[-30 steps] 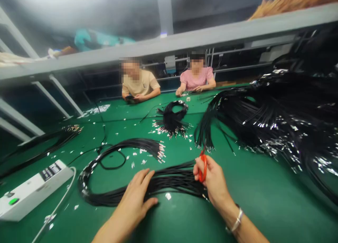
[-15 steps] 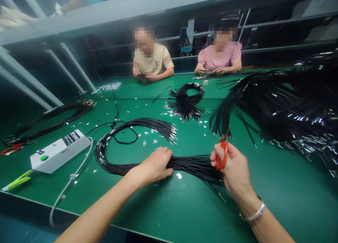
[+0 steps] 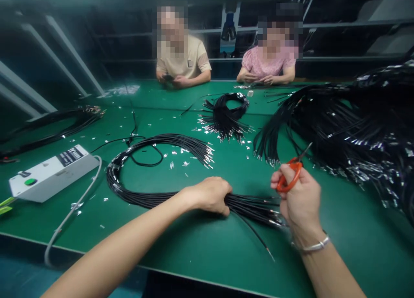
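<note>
The left hand [image 3: 210,195] is clenched around the black cable bundle [image 3: 155,168], which lies on the green desk [image 3: 207,255] running left to right; its loose ends poke out just beside the right hand [image 3: 299,199] (nearer them), closed on orange-handled scissors [image 3: 291,175]

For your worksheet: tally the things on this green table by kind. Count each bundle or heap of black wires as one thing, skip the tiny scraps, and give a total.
Black wire bundles or heaps: 4 (one gripped by the left hand;;;)
Orange-handled scissors, in the right hand: 1
White control box: 1
Total: 6
</note>
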Motion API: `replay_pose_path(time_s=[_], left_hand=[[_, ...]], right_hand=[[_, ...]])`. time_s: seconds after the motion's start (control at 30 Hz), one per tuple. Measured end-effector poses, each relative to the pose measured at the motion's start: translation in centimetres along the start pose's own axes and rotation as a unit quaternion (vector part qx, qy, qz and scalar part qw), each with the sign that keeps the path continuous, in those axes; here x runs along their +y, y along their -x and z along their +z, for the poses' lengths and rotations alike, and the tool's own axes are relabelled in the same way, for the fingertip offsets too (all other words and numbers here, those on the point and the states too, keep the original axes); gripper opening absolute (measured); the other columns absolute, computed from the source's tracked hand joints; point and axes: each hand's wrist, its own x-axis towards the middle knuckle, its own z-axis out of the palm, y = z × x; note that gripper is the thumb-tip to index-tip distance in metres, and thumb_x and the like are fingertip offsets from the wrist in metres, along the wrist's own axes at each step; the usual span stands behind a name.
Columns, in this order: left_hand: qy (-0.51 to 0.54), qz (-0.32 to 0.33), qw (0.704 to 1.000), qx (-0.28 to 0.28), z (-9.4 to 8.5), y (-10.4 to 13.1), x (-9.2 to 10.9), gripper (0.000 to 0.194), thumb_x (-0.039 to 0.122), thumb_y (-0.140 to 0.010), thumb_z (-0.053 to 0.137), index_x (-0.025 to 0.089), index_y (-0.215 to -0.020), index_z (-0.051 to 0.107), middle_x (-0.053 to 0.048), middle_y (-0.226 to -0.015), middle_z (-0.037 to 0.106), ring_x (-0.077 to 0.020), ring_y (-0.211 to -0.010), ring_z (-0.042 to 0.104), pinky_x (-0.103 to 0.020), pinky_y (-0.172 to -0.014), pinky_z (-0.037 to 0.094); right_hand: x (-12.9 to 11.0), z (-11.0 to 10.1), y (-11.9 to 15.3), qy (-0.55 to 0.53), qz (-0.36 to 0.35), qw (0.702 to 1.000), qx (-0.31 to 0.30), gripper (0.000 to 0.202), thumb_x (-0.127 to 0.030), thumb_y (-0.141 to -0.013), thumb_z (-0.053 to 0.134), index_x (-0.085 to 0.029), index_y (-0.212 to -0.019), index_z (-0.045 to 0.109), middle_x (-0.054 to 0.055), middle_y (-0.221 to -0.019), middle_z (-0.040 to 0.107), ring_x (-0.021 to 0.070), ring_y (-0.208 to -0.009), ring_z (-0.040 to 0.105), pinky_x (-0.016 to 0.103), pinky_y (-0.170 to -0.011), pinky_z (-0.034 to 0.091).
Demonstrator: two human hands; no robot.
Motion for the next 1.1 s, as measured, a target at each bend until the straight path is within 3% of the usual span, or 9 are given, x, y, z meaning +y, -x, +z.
replay_pose_path(time_s=[0.2, 0.37, 0.5, 0.6, 0.7, 0.83, 0.87, 0.93, 1.1], left_hand=[[0.020, -0.012, 1.000, 0.008, 0.5, 0.2, 1.1, 0.025, 0.020, -0.059, 0.054, 0.010, -0.081, 0.060, -0.015, -0.086, 0.059, -0.0297, -0.078, 0.056, -0.036, -0.063, 0.041], [0.110, -0.014, 0.994, -0.007, -0.2, 0.0, 1.5, 0.020, 0.028, -0.060, 0.057, 0.017, -0.077, 0.059, -0.004, -0.064, 0.057, -0.0236, -0.063, 0.055, -0.030, -0.050, 0.035], [0.224, -0.017, 0.974, 0.015, -0.4, -0.7, 1.1, 0.010, 0.029, -0.060, 0.058, 0.020, -0.062, 0.056, 0.001, -0.054, 0.051, -0.0186, -0.057, 0.051, -0.027, -0.049, 0.032], [0.357, -0.021, 0.934, 0.016, -0.4, -1.2, 0.0, 0.017, 0.035, -0.067, 0.054, 0.019, -0.072, 0.056, 0.002, -0.057, 0.055, -0.0139, -0.051, 0.052, -0.024, -0.046, 0.036], [0.466, -0.032, 0.883, 0.050, -0.5, -1.6, -1.3, 0.024, 0.039, -0.078, 0.043, 0.016, -0.078, 0.049, 0.001, -0.066, 0.054, -0.0082, -0.050, 0.049, -0.021, -0.049, 0.038], [0.534, -0.042, 0.838, 0.107, -0.2, -1.6, -2.3, 0.028, 0.041, -0.080, 0.041, 0.013, -0.080, 0.046, 0.002, -0.062, 0.051, -0.0049, -0.046, 0.042, -0.018, -0.046, 0.033], [0.595, -0.047, 0.795, 0.110, -0.1, -1.7, -2.4, 0.028, 0.041, -0.078, 0.047, 0.013, -0.079, 0.047, 0.002, -0.059, 0.051, -0.0048, -0.045, 0.041, -0.018, -0.045, 0.032], [0.645, -0.035, 0.757, 0.101, 0.3, -2.0, -2.7, 0.029, 0.040, -0.074, 0.054, 0.012, -0.081, 0.050, 0.003, -0.056, 0.051, -0.0048, -0.043, 0.041, -0.017, -0.043, 0.031], [0.658, -0.007, 0.748, 0.089, 0.8, -3.1, -3.3, 0.033, 0.038, -0.064, 0.066, 0.011, -0.080, 0.055, 0.002, -0.057, 0.056, -0.0057, -0.044, 0.045, -0.018, -0.044, 0.033]], right_hand=[[-0.2, -0.4, -0.3, 0.005, -0.050, 0.999, 0.011, 0.011, -0.024, -0.078, 0.057, -0.016, -0.070, 0.054, -0.003, -0.055, 0.055, 0.0071, -0.042, 0.048, 0.017, -0.030, 0.023], [-1.0, -0.7, -0.5, 0.002, -0.041, 0.999, -0.002, 0.009, -0.022, -0.078, 0.056, -0.018, -0.071, 0.055, -0.002, -0.058, 0.055, 0.0083, -0.045, 0.049, 0.019, -0.032, 0.024], [-1.9, -2.2, -1.4, -0.012, -0.043, 0.998, 0.052, 0.011, -0.024, -0.077, 0.057, -0.017, -0.069, 0.054, -0.002, -0.057, 0.055, 0.0083, -0.046, 0.048, 0.016, -0.030, 0.023], [-2.4, -3.4, -2.1, -0.049, -0.034, 0.993, 0.105, 0.014, -0.026, -0.077, 0.057, -0.017, -0.068, 0.052, -0.004, -0.053, 0.053, 0.0076, -0.044, 0.046, 0.014, -0.029, 0.023], [-2.3, -3.6, -1.9, -0.046, -0.005, 0.994, 0.101, 0.019, -0.030, -0.077, 0.058, -0.017, -0.065, 0.051, -0.004, -0.052, 0.054, 0.0055, -0.040, 0.041, 0.013, -0.029, 0.023], [-0.4, -1.6, -1.0, -0.011, 0.114, 0.993, -0.009, 0.026, -0.040, -0.076, 0.057, -0.017, -0.066, 0.050, -0.003, -0.052, 0.055, 0.0054, -0.038, 0.043, 0.012, -0.030, 0.022], [0.4, -0.9, -0.8, 0.000, 0.121, 0.992, -0.028, 0.028, -0.043, -0.075, 0.057, -0.017, -0.068, 0.052, -0.003, -0.050, 0.055, 0.0056, -0.036, 0.044, 0.013, -0.030, 0.022], [1.7, 0.5, -0.8, 0.012, 0.112, 0.992, -0.061, 0.034, -0.049, -0.069, 0.061, -0.016, -0.072, 0.053, -0.002, -0.047, 0.055, 0.0055, -0.030, 0.043, 0.013, -0.028, 0.021], [3.1, 2.4, -1.4, 0.013, 0.098, 0.990, -0.103, 0.040, -0.053, -0.068, 0.059, -0.013, -0.075, 0.053, -0.002, -0.048, 0.056, 0.0044, -0.029, 0.043, 0.012, -0.028, 0.022]])
